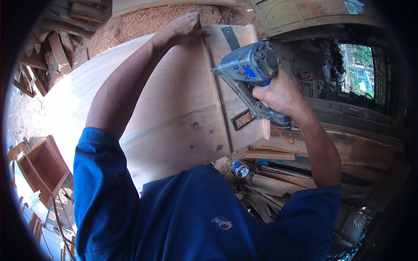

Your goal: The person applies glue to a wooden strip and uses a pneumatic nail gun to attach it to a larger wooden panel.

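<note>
A broad pale wooden panel (161, 100) lies in front of me, with a narrow wooden strip (222, 117) running across it near its right end. My left hand (188, 28) reaches to the panel's far edge, its fingers closed around the strip's far end. In my right hand (283, 93) I grip the handle of a worn blue-grey nail gun (246, 64), tilted over the panel. Its nose points left, close to the strip; whether it touches cannot be made out. Under the gun lies a black-rimmed rectangular piece (243, 119), and beyond it a dark flat bar (230, 38).
Stacked boards (278, 182) and a blue-white can (240, 168) lie at the lower right. An orange hose (284, 135) hangs by the gun. Wood shavings (139, 26) cover the ground beyond the panel. Scrap wood (58, 48) piles at far left; a small wooden drawer box (48, 167) stands nearer.
</note>
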### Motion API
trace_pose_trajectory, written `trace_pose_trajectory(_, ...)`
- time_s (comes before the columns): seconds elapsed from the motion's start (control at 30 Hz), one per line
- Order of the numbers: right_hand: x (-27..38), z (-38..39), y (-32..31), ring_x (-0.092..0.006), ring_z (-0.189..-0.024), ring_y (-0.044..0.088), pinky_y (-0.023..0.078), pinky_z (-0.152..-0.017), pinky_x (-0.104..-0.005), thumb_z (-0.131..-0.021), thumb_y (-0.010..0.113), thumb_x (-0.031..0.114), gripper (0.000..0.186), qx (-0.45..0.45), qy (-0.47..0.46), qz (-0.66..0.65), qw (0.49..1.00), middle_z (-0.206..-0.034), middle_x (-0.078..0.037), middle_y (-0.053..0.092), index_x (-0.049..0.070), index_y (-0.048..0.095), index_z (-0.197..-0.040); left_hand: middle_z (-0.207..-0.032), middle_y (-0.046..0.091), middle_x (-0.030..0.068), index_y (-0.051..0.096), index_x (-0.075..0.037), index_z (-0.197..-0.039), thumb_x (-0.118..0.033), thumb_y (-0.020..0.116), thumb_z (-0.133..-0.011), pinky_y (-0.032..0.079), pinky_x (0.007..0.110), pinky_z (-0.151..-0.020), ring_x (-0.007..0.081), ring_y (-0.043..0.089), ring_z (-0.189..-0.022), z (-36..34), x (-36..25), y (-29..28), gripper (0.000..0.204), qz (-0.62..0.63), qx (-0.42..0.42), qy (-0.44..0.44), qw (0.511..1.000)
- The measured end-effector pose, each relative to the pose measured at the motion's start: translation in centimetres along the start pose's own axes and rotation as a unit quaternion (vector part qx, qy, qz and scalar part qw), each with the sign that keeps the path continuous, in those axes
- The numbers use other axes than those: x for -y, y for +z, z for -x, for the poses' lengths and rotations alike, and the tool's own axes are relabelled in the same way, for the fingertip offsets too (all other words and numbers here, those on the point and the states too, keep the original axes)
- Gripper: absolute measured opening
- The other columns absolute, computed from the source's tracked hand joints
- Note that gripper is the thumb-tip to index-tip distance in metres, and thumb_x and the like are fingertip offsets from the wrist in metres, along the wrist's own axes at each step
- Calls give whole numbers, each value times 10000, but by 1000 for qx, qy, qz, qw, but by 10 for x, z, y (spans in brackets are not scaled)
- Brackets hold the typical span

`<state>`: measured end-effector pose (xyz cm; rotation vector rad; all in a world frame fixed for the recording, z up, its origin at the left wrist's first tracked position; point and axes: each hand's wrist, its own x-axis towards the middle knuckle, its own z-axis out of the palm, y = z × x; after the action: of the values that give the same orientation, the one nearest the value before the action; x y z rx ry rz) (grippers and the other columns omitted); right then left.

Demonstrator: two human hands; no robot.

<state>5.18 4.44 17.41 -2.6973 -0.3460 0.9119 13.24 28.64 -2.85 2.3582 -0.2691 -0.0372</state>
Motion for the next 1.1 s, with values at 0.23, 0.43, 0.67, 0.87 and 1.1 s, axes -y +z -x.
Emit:
trace_pose_trajectory(0.23,-14,-22,-15,-141,-545,569,476,-550,-326,-739,633,94,156,-26,-21,-103,994,-630,-74,594,-19,628,-847,-1021,596,201,581,0,-993,-369,662,-911,488,441,-857,354,591,-999,21,14,-2,386,-18,-123,36,992)
trace_pose_trajectory(0.43,-2,-58,-31,-89,-448,495,415,-434,-267,-774,630,64,76,-17,-15,-243,970,-581,-4,525,32,573,-735,-883,643,178,566,14,-1015,-217,608,-953,521,447,-735,367,647,-801,116,-87,14,243,93,-81,18,992)
trace_pose_trajectory(0.67,19,-86,-24,-97,-445,507,413,-426,-271,-766,619,60,108,-6,-27,-236,971,-573,-15,539,28,571,-675,-1088,677,226,428,125,-1361,-365,609,-982,512,373,-898,277,661,-1031,88,-130,50,645,478,-126,-214,843)
trace_pose_trajectory(0.87,15,-92,-24,-98,-445,506,409,-424,-272,-772,615,53,110,-5,-33,-209,977,-574,-18,537,26,572,-675,-1145,661,241,444,116,-1358,-387,618,-967,485,364,-949,279,636,-1090,74,-134,54,660,523,-132,-227,811)
trace_pose_trajectory(1.1,17,-90,-23,-97,-443,504,414,-427,-272,-780,619,46,97,12,-28,-214,976,-574,-18,534,24,576,-695,-964,692,205,591,55,-1136,-307,585,-987,496,409,-810,266,656,-891,61,-127,74,392,455,-188,-223,841)
